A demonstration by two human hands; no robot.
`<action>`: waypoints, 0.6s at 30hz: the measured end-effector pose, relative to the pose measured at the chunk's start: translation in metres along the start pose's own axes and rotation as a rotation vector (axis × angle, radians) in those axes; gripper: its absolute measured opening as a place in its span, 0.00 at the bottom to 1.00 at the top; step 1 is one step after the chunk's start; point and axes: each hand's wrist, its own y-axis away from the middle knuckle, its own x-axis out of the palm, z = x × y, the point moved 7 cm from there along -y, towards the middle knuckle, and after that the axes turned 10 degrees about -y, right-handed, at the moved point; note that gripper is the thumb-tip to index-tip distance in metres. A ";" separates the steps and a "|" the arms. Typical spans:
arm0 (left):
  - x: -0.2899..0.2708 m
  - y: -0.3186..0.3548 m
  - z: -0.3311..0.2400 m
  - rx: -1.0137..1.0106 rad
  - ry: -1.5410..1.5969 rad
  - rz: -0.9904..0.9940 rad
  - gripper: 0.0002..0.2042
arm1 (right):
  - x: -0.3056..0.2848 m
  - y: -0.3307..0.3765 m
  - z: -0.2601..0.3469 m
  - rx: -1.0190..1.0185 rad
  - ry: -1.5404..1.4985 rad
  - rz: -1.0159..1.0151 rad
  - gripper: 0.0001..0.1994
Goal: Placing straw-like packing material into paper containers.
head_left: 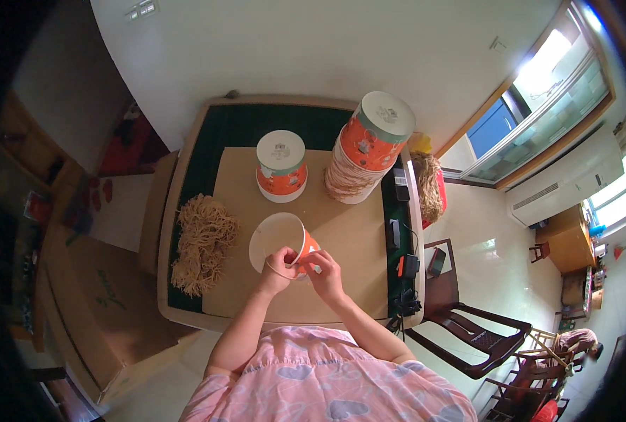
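Observation:
A white paper bucket (267, 238) with an orange printed outside lies tilted at the near middle of the table, its mouth toward me. My left hand (279, 271) is closed at the bucket's near rim, its fingertips partly inside. A thin tan cord (276, 273) curves past this hand toward the other one. My right hand (323, 272) pinches the bucket's outer wall beside the rim. The fingers hide where the cord meets the wall. A loose bundle of tan cords (204, 245) lies to the left.
Beyond my hands an upside-down orange bucket (282, 181) stands on the cardboard sheet (239, 299). A tall nested stack of buckets (369, 144) with cords around it rises at right. Chargers and cables (407, 267) line the right edge. A dark chair (478, 337) stands beside the table.

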 end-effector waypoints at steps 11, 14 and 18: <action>0.003 -0.001 0.008 -0.022 0.031 -0.014 0.06 | -0.007 0.000 -0.002 0.111 -0.108 -0.055 0.05; 0.002 0.000 0.007 -0.032 0.075 -0.009 0.06 | -0.006 0.001 -0.002 0.075 -0.064 -0.017 0.05; 0.003 -0.001 0.004 -0.048 0.070 0.013 0.06 | -0.007 0.001 0.005 -0.013 0.008 0.044 0.06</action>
